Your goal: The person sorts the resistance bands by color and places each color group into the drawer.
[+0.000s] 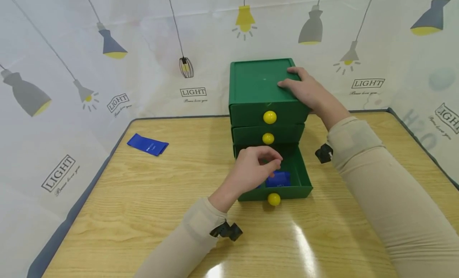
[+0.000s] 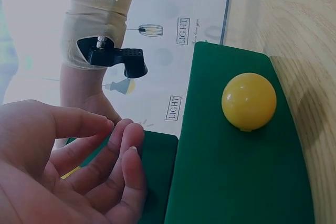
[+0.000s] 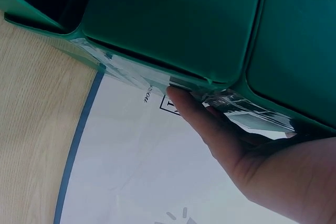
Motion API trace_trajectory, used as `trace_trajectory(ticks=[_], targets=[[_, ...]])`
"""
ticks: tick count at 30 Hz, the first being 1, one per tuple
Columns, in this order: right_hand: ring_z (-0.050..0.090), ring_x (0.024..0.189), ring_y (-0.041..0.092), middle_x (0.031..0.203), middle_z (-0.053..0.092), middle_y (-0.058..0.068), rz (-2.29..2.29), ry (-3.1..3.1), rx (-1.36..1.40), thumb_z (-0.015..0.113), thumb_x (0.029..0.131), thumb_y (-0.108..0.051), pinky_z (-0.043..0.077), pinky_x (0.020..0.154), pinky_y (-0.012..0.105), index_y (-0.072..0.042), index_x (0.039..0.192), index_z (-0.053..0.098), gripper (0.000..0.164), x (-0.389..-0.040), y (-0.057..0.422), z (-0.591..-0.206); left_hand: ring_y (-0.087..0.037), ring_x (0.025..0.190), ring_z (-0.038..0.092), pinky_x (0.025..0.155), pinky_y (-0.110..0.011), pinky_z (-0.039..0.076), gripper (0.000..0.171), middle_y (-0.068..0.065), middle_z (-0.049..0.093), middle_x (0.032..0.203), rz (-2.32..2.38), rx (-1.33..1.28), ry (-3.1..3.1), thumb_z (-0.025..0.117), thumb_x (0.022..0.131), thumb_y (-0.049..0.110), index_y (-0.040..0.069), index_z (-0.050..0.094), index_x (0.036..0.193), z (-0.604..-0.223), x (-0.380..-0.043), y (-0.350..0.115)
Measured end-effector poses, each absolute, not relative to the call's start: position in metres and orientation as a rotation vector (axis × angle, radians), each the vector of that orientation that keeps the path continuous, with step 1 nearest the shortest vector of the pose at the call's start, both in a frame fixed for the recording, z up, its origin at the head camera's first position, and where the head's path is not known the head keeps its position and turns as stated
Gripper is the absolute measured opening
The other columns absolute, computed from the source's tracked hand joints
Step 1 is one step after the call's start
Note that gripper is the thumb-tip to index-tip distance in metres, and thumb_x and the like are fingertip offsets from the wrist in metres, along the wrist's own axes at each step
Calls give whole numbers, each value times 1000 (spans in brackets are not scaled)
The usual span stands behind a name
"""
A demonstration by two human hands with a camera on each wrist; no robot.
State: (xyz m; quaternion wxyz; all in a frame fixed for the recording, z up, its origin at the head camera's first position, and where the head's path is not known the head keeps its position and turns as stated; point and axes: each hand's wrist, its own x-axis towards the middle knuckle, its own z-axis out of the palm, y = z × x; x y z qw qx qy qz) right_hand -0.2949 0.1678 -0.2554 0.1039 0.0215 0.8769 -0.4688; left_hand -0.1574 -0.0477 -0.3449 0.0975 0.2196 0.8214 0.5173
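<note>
A green three-drawer cabinet (image 1: 261, 80) with yellow ball knobs stands on the table, its bottom drawer (image 1: 299, 192) pulled out. Inside that drawer lies a flat blue packet (image 1: 279, 180), partly hidden by my left hand (image 1: 252, 168). A sliver of blue also shows under the wrist. The left hand hovers above the drawer with loosely bent fingers; in the left wrist view, thumb and fingertips (image 2: 134, 135) come close together with nothing visible between them. My right hand (image 1: 305, 88) rests over the cabinet's top right edge. Its fingers (image 3: 191, 111) lie along the side in the right wrist view.
Another blue packet (image 1: 148, 144) with white print lies on the wooden table (image 1: 186, 170), left of the cabinet. The upper drawers, with their yellow knobs (image 1: 269, 117), are closed. A lamp-patterned cloth (image 1: 208, 38) surrounds the table behind and at both sides.
</note>
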Motion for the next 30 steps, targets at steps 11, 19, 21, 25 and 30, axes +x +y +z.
trace_trajectory(ticks=[11, 19, 21, 25, 30], targets=[[32, 155, 49, 181, 4, 13, -1387, 2573, 66, 49, 104, -62, 36, 121, 71, -42, 170, 7, 81, -293, 167, -259, -29, 87, 77, 67, -25, 55, 15, -4, 80, 103, 1506, 630, 2436, 66, 107, 21, 13, 77, 114, -351, -158, -47], [32, 155, 48, 181, 4, 12, -1402, 2560, 71, 49, 104, -63, 36, 122, 70, -43, 170, 7, 81, -295, 169, -260, -31, 87, 77, 65, -25, 54, 14, -3, 79, 102, 1501, 629, 2434, 66, 107, 21, 13, 77, 113, -353, -160, -46], [32, 156, 47, 181, 4, 12, -1411, 2558, 74, 49, 104, -63, 35, 123, 70, -43, 170, 7, 81, -295, 169, -259, -30, 86, 76, 65, -25, 54, 14, -3, 79, 101, 1499, 628, 2434, 66, 107, 21, 14, 77, 113, -353, -161, -46], [31, 156, 47, 181, 3, 11, -1416, 2553, 77, 49, 104, -63, 35, 123, 70, -44, 170, 7, 80, -295, 170, -258, -24, 83, 75, 66, -26, 55, 14, -2, 79, 101, 1492, 620, 2436, 66, 107, 21, 14, 77, 113, -355, -162, -45], [31, 156, 46, 181, 2, 9, -1433, 2554, 69, 48, 105, -62, 36, 122, 70, -45, 170, 8, 78, -296, 171, -255, -11, 78, 71, 70, -26, 57, 15, -1, 79, 101, 1472, 615, 2434, 66, 107, 21, 13, 76, 114, -359, -163, -44]])
